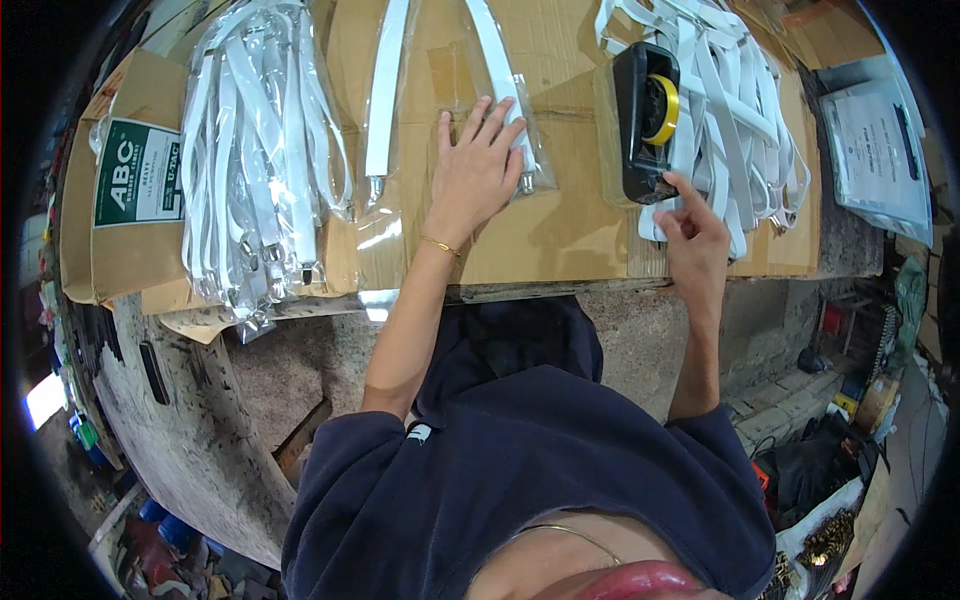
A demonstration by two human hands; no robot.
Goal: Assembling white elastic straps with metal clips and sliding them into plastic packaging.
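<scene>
White elastic straps with metal clips at their ends, looking like suspenders, lie in clear plastic sleeves on the cardboard-covered table. Over the lower part of the right-hand bagged strap (490,45), my left hand (478,165) rests palm down with its fingers spread. Beside it lies another bagged strap (386,95), its clip toward me. My right hand (697,235) is at the near end of a black tape dispenser (637,130) holding a yellow-cored roll (662,110). Its index fingertip touches the dispenser's end; the thumb is apart and the other fingers curl. No strip of tape can be made out there.
A heap of bagged white straps (255,150) hangs slightly over the table edge at left, beside an open cardboard box (75,220). Loose white straps (735,110) are piled right of the dispenser. A translucent bin (880,160) with papers stands at far right.
</scene>
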